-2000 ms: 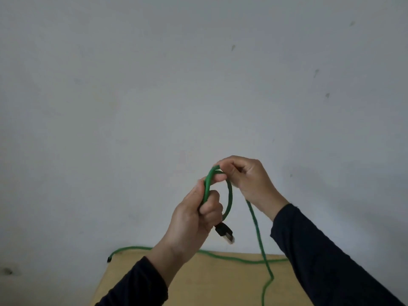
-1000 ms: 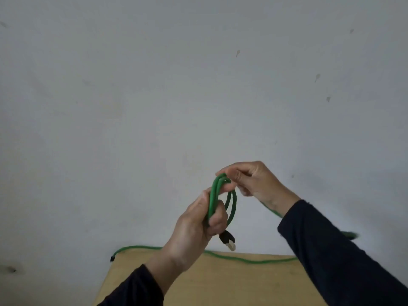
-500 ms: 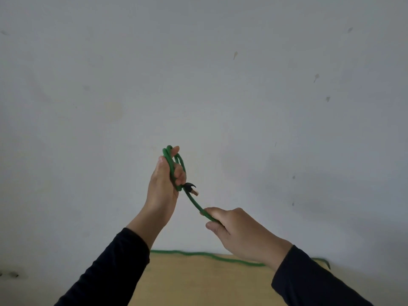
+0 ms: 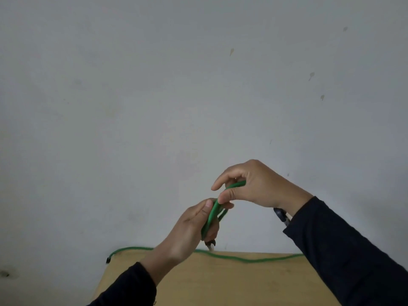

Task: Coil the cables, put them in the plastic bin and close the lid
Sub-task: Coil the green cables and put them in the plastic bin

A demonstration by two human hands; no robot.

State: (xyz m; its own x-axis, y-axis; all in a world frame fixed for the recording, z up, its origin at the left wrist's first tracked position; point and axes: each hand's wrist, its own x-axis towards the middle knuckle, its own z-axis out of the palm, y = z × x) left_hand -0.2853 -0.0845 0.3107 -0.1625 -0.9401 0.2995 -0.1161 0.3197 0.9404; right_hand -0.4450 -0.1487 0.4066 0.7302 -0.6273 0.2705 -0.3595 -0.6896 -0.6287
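I hold a green cable in the air in front of the wall. My left hand grips a small bundle of its loops, with a black plug end sticking out below the fist. My right hand pinches the cable just above and to the right, laying a strand onto the top of the bundle. The loose length of the green cable lies along the far edge of the wooden table, ending in a dark plug at the left corner. No plastic bin is in view.
A plain grey wall fills most of the view. A small dark object shows under my right wrist. Only the far part of the table is visible, between my two dark sleeves.
My left hand has come down and to the right with the bundle. My right hand has risen from below up to the bundle's top, carrying another strand of cable onto it.
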